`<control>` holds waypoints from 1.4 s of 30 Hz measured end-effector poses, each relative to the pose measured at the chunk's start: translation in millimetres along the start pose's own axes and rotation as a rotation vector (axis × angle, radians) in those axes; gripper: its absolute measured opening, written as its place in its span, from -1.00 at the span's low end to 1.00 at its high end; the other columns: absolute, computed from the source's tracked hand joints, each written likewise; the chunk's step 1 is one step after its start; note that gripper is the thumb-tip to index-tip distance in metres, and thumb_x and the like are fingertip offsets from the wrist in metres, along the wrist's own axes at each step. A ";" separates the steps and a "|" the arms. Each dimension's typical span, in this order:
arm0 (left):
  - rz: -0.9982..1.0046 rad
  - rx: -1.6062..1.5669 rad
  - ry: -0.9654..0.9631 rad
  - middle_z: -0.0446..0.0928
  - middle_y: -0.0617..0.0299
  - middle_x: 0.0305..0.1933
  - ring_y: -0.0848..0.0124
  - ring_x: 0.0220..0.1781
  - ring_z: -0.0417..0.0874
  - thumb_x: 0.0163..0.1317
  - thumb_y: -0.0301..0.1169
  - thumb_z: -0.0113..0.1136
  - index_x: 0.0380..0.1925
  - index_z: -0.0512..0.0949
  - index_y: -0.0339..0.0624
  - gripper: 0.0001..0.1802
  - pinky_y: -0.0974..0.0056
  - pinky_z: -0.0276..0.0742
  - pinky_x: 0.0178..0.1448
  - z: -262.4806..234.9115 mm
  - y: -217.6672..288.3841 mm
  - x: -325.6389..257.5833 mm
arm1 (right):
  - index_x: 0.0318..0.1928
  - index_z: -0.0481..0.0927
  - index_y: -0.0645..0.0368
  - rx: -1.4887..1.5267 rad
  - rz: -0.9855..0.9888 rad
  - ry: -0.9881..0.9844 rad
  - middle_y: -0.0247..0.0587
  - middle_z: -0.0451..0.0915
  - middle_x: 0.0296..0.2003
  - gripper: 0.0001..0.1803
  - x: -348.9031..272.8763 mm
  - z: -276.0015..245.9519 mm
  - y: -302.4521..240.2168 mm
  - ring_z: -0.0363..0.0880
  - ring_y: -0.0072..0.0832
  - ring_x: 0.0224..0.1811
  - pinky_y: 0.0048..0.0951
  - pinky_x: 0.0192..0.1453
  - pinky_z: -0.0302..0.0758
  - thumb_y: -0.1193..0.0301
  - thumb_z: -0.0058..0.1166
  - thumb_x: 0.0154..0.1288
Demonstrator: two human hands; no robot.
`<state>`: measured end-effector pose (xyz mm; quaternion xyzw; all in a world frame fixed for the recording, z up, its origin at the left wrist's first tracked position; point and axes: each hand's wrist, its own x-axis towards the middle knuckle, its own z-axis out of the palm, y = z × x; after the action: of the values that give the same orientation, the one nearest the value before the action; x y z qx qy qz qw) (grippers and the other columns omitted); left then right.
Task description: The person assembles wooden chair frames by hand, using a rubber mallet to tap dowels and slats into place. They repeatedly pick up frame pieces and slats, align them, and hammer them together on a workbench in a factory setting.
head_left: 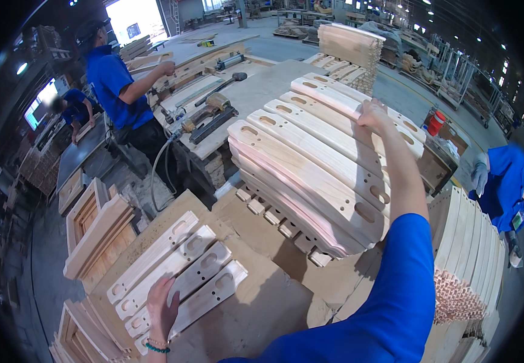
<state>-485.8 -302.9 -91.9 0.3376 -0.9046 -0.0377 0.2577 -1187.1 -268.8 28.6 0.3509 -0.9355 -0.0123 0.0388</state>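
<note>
My right arm stretches out over a tall stack of pale wooden boards (310,145) with rounded ends, oval slots and small drilled holes. At the stack's far side my right hand (374,116) is closed, its fingers curled on a wooden board (334,97) in the top layer. Lower left, several shorter slotted boards (198,266) lie side by side on a brown sheet-covered surface (256,308). My left hand (162,307) rests at these boards with its fingers apart, gripping nothing that I can see. A beaded bracelet (156,346) circles that wrist.
Slats (280,224) lie under the tall stack. More stacked boards (467,248) stand at the right, wooden frames (95,224) at the left. A workbench (213,121) carries tools and a hose. One co-worker (113,78) stands behind it; another person (504,181) is at the right.
</note>
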 end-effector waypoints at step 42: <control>-0.619 -0.271 -0.776 0.57 0.04 -0.48 0.19 -0.33 0.65 0.13 0.23 0.15 -0.16 0.62 -0.14 -0.36 0.14 0.51 -0.23 -12.0 57.9 -24.0 | 0.14 0.36 0.40 -0.001 -0.114 0.175 0.29 0.51 0.03 -0.16 71.9 14.8 151.3 0.48 -0.07 0.16 -0.24 0.15 0.38 -0.05 0.17 0.05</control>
<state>-498.9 -242.0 -78.1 0.5143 -0.7782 -0.3517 -0.0789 -1341.5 -202.1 26.1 0.4033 -0.9070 0.0158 0.1199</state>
